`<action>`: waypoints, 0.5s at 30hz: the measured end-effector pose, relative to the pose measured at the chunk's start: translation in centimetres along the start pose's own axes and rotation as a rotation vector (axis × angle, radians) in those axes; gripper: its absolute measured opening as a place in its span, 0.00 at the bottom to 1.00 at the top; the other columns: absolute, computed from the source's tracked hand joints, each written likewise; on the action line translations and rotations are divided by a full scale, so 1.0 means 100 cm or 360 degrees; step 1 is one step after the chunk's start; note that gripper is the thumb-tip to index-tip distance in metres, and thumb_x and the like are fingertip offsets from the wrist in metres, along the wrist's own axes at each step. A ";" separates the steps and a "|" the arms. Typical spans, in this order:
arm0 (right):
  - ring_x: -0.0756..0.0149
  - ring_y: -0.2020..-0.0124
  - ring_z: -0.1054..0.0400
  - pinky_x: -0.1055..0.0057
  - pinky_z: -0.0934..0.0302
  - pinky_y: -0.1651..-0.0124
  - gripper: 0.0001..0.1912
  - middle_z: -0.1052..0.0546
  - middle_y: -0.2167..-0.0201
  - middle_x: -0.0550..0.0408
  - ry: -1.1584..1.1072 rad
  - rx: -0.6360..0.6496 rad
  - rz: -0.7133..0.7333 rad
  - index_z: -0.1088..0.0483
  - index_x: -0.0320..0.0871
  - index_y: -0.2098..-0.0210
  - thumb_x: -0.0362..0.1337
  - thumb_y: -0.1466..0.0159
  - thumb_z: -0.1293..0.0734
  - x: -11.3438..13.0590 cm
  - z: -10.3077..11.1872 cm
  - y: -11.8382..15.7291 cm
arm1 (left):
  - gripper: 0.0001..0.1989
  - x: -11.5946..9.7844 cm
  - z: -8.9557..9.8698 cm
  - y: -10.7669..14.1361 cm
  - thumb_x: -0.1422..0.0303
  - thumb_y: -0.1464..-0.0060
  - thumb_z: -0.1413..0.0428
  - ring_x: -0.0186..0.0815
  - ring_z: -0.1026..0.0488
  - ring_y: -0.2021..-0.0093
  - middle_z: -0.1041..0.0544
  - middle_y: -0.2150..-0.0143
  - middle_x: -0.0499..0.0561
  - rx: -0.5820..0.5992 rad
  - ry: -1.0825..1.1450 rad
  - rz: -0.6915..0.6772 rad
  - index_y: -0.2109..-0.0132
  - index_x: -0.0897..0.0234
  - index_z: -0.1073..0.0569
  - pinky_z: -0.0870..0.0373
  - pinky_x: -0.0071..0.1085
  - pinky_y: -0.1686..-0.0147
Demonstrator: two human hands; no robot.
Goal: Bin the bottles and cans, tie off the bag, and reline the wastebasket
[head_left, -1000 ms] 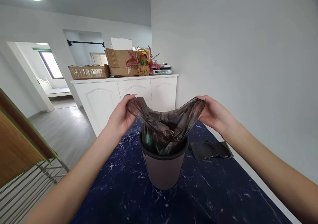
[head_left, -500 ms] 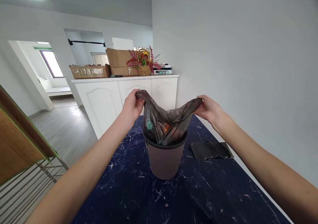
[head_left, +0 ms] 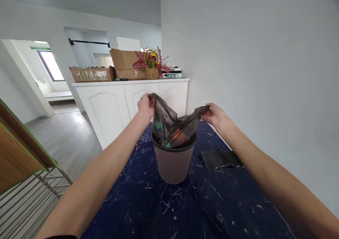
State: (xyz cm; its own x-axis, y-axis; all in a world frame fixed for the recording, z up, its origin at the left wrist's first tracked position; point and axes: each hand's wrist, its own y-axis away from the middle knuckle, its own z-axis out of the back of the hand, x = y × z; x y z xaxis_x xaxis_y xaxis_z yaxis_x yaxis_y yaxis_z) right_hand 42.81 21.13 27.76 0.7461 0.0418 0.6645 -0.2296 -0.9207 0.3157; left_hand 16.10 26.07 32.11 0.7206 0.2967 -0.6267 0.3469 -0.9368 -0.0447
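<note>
A thin, see-through dark garbage bag (head_left: pixel 174 124) rises out of a pinkish-brown trash can (head_left: pixel 173 165) with a black rim. Green and orange contents show faintly through the plastic. My left hand (head_left: pixel 146 105) is closed on the bag's upper left edge, above the can. On the opposite side, my right hand (head_left: pixel 215 116) pinches the upper right edge. Between the hands the bag's mouth sags in the middle, and its lower part is hidden inside the can. A folded black plastic bag (head_left: pixel 221 159) lies flat on the table, right of the can.
The can stands on a dark blue marble-patterned table (head_left: pixel 148 207). Behind is a white cabinet (head_left: pixel 106 101) bearing cardboard boxes (head_left: pixel 92 74) and a flower basket (head_left: pixel 152 73). A plain wall (head_left: pixel 251 62) runs along the right, and a metal rack (head_left: pixel 31 196) stands at lower left.
My hands have come slightly closer together, still holding the bag's edges. The bag sits a little higher in the can, with more of its orange contents showing. The view has shifted slightly.
</note>
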 end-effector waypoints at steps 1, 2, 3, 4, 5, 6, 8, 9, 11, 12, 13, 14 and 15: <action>0.65 0.62 0.23 0.65 0.24 0.60 0.11 0.21 0.57 0.53 -0.0012 -0.0009 0.0002 0.26 0.40 0.48 0.42 0.24 0.31 0.000 -0.001 -0.004 | 0.02 0.002 -0.001 -0.004 0.74 0.33 0.40 0.31 0.23 0.66 0.21 0.63 0.50 -0.0020 0.0004 -0.0009 0.54 0.67 0.24 0.22 0.28 0.61; 0.63 0.58 0.22 0.63 0.23 0.56 0.15 0.21 0.51 0.51 -0.0024 -0.0014 0.0006 0.26 0.40 0.44 0.43 0.25 0.29 -0.001 -0.002 -0.007 | 0.07 0.003 -0.002 -0.008 0.69 0.31 0.39 0.35 0.21 0.60 0.20 0.55 0.53 -0.0039 0.0008 -0.0018 0.49 0.68 0.23 0.20 0.33 0.58; 0.61 0.54 0.22 0.60 0.23 0.53 0.18 0.21 0.47 0.49 -0.0037 -0.0017 0.0009 0.27 0.41 0.42 0.44 0.25 0.29 -0.002 -0.002 -0.011 | 0.13 0.004 -0.002 -0.012 0.65 0.31 0.38 0.39 0.20 0.54 0.20 0.48 0.55 -0.0054 0.0012 -0.0024 0.44 0.66 0.24 0.19 0.39 0.54; 0.59 0.51 0.22 0.57 0.23 0.50 0.19 0.22 0.44 0.48 -0.0050 -0.0019 0.0011 0.27 0.42 0.40 0.44 0.25 0.29 -0.004 -0.003 -0.013 | 0.17 0.005 -0.002 -0.015 0.62 0.31 0.38 0.42 0.20 0.49 0.21 0.43 0.57 -0.0063 0.0015 -0.0026 0.40 0.65 0.25 0.18 0.44 0.51; 0.57 0.49 0.23 0.55 0.24 0.48 0.20 0.23 0.42 0.47 -0.0063 -0.0019 0.0009 0.27 0.42 0.39 0.44 0.25 0.29 -0.006 -0.003 -0.015 | 0.20 0.005 -0.001 -0.017 0.60 0.31 0.38 0.45 0.21 0.46 0.23 0.39 0.58 -0.0064 0.0016 -0.0021 0.38 0.63 0.26 0.19 0.47 0.48; 0.56 0.47 0.23 0.54 0.24 0.47 0.20 0.23 0.41 0.47 -0.0076 -0.0015 0.0002 0.28 0.42 0.38 0.44 0.25 0.29 -0.007 -0.002 -0.017 | 0.21 0.006 0.000 -0.019 0.59 0.31 0.38 0.46 0.21 0.44 0.24 0.38 0.59 -0.0056 0.0015 -0.0011 0.36 0.63 0.26 0.20 0.49 0.46; 0.55 0.47 0.23 0.53 0.24 0.46 0.20 0.23 0.41 0.46 -0.0097 0.0000 -0.0021 0.28 0.42 0.38 0.44 0.25 0.29 -0.010 0.000 -0.018 | 0.21 0.008 0.001 -0.021 0.60 0.31 0.38 0.46 0.22 0.44 0.24 0.38 0.59 -0.0013 0.0008 0.0022 0.36 0.63 0.26 0.20 0.49 0.46; 0.55 0.47 0.23 0.53 0.24 0.46 0.20 0.23 0.41 0.46 -0.0106 0.0010 -0.0034 0.28 0.42 0.38 0.44 0.25 0.29 -0.012 0.002 -0.019 | 0.21 0.009 0.002 -0.022 0.60 0.31 0.38 0.46 0.21 0.44 0.24 0.38 0.59 0.0016 0.0003 0.0039 0.37 0.63 0.26 0.20 0.49 0.46; 0.55 0.47 0.23 0.53 0.24 0.46 0.20 0.23 0.41 0.46 -0.0119 0.0028 -0.0054 0.28 0.42 0.38 0.44 0.25 0.29 -0.013 0.005 -0.020 | 0.21 0.011 0.000 -0.022 0.60 0.31 0.38 0.46 0.21 0.44 0.23 0.38 0.59 0.0076 -0.0004 0.0066 0.37 0.63 0.26 0.20 0.49 0.46; 0.55 0.47 0.23 0.53 0.24 0.46 0.20 0.23 0.41 0.46 -0.0124 0.0030 -0.0059 0.28 0.42 0.38 0.44 0.25 0.29 -0.013 0.006 -0.021 | 0.21 0.014 -0.002 -0.022 0.60 0.31 0.38 0.46 0.21 0.44 0.23 0.38 0.59 0.0102 -0.0006 0.0077 0.37 0.63 0.26 0.20 0.49 0.46; 0.56 0.47 0.23 0.53 0.24 0.46 0.20 0.23 0.41 0.46 -0.0130 0.0029 -0.0059 0.28 0.42 0.38 0.44 0.25 0.29 -0.013 0.006 -0.023 | 0.21 0.016 -0.005 -0.021 0.60 0.31 0.38 0.46 0.21 0.44 0.23 0.38 0.59 0.0124 -0.0007 0.0088 0.37 0.63 0.26 0.20 0.49 0.46; 0.56 0.47 0.23 0.53 0.24 0.46 0.20 0.23 0.41 0.46 -0.0137 0.0025 -0.0055 0.28 0.42 0.38 0.44 0.25 0.29 -0.012 0.006 -0.025 | 0.21 0.020 -0.008 -0.021 0.60 0.31 0.38 0.46 0.21 0.44 0.23 0.38 0.59 0.0145 -0.0008 0.0099 0.37 0.63 0.26 0.20 0.49 0.46; 0.55 0.47 0.23 0.53 0.24 0.46 0.20 0.23 0.41 0.46 -0.0145 0.0021 -0.0047 0.28 0.42 0.38 0.44 0.25 0.29 -0.012 0.005 -0.027 | 0.21 0.024 -0.011 -0.020 0.60 0.31 0.38 0.46 0.21 0.44 0.23 0.38 0.59 0.0164 -0.0010 0.0112 0.37 0.64 0.26 0.20 0.49 0.46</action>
State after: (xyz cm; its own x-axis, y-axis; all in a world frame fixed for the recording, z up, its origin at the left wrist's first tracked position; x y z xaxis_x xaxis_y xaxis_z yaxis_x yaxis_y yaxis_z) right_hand 42.87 23.39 25.71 0.8063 0.0342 0.5906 -0.1988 -0.9246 0.3250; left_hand 17.83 28.86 31.53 0.7372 0.2284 -0.6358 0.2316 -0.9695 -0.0798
